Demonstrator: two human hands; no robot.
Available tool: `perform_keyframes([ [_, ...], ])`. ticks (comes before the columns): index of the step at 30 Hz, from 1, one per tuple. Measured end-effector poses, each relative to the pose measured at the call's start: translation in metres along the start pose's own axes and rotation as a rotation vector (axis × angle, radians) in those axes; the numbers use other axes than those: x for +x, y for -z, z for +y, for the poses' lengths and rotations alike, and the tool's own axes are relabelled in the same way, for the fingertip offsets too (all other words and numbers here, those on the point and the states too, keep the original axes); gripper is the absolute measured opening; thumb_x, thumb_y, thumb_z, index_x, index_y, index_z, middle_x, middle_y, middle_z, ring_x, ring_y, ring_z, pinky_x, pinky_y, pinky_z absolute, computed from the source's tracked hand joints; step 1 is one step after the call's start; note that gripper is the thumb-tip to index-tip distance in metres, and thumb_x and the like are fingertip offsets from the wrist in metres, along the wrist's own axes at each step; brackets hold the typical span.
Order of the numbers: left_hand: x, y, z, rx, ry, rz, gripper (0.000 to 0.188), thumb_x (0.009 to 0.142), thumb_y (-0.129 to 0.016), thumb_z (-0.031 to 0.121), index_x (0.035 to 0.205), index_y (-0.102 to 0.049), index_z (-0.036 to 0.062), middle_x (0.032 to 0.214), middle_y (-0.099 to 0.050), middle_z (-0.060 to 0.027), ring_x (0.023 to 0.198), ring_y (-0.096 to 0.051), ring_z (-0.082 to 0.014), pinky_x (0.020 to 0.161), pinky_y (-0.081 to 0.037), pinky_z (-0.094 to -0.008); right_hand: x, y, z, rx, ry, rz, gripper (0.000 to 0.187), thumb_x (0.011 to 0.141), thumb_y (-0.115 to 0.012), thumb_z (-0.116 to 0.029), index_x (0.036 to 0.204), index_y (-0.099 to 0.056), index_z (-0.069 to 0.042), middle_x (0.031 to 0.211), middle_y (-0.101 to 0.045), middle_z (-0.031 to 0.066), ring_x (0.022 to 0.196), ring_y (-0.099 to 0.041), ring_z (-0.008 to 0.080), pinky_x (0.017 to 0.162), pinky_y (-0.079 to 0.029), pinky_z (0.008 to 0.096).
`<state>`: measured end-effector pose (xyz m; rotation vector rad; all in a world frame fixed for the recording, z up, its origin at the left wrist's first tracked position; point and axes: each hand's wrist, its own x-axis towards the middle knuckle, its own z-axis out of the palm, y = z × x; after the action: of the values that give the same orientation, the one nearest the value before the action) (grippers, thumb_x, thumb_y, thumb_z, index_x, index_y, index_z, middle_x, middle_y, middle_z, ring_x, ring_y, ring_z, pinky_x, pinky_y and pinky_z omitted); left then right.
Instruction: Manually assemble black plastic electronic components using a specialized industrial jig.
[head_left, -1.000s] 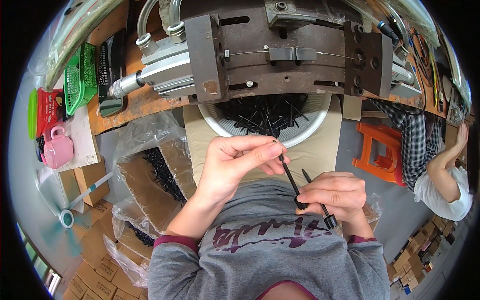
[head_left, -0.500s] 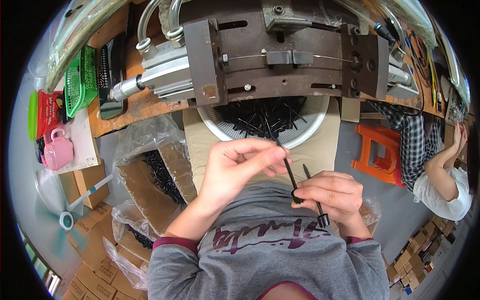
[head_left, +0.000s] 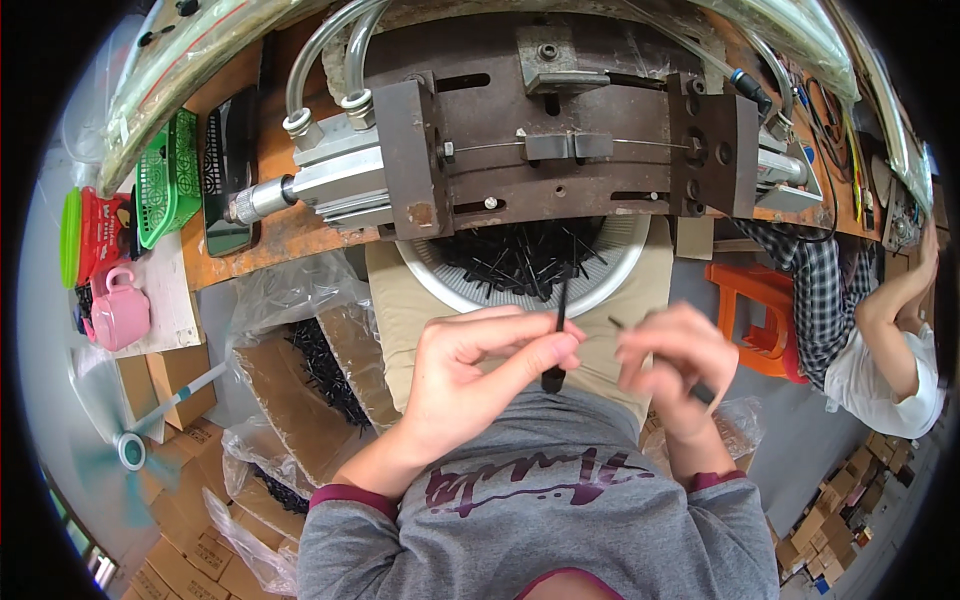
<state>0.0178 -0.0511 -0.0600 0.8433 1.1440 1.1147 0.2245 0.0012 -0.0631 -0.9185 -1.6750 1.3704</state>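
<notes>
Fingers of the left hand [head_left: 480, 375] pinch a thin black pin [head_left: 557, 335]; right hand [head_left: 675, 365] grip too blurred to tell.

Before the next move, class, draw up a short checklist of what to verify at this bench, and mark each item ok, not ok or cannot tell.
1. Thin black rod pinched in the left hand: ok, upright, held near its thicker lower end.
2. Grip of the right hand on a second rod: cannot tell, the hand is blurred.
3. Supply in the round white basin: ok, many black rods lie in it.
4. Slot of the metal fixture free: cannot tell.
5. Neighbouring person apart from both hands: ok, off to the right.
</notes>
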Motion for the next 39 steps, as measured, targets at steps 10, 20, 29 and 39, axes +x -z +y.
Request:
perform_keyframes([
  [10, -0.007, -0.003, 0.005, 0.217, -0.047, -0.003, 0.028, 0.081, -0.078, 0.001, 0.108, -0.072, -0.0024, 0.094, -0.071, -0.0118, 0.081, -0.071, -0.0152, 0.064, -0.058, -0.0251, 0.037, -0.013, -0.008, 0.269, -0.346, -0.079, 0.02, 0.096, -0.064, -0.015, 0.1, -0.075, 0.001, 0.077, -0.063, 0.0048, 0.058, -0.055, 0.0068, 0.054, -0.042, 0.0208],
  [20, -0.012, 0.004, 0.011, 0.605, -0.649, -0.146, 0.037, 0.066, -0.084, 0.003, 0.1, -0.072, -0.0051, 0.122, -0.063, -0.0247, 0.09, -0.073, -0.027, 0.076, -0.062, -0.0329, 0.035, -0.014, -0.015, 0.373, -0.365, 0.005, 0.023, 0.098, -0.062, -0.014, 0.097, -0.073, 0.005, 0.079, -0.066, 0.0081, 0.058, -0.06, 0.0092, 0.052, -0.046, 0.0215],
  [29, -0.016, 0.0, 0.016, 0.723, -0.654, -0.127, 0.031, 0.067, -0.083, 0.003, 0.096, -0.074, -0.0027, 0.116, -0.068, -0.0197, 0.087, -0.074, -0.0243, 0.074, -0.063, -0.0309, 0.035, -0.012, -0.021, 0.39, -0.343, -0.005, 0.02, 0.097, -0.059, -0.008, 0.095, -0.072, 0.008, 0.079, -0.068, 0.0122, 0.056, -0.063, 0.0117, 0.051, -0.048, 0.0217],
  [39, -0.014, 0.001, 0.016, 0.745, -0.669, -0.139, 0.031, 0.067, -0.083, 0.004, 0.096, -0.074, -0.0033, 0.116, -0.068, -0.0211, 0.085, -0.074, -0.0247, 0.072, -0.062, -0.03, 0.033, -0.013, -0.019, 0.356, -0.311, 0.016, 0.018, 0.096, -0.06, -0.006, 0.097, -0.072, 0.008, 0.081, -0.067, 0.0123, 0.06, -0.065, 0.0126, 0.054, -0.05, 0.0221],
])
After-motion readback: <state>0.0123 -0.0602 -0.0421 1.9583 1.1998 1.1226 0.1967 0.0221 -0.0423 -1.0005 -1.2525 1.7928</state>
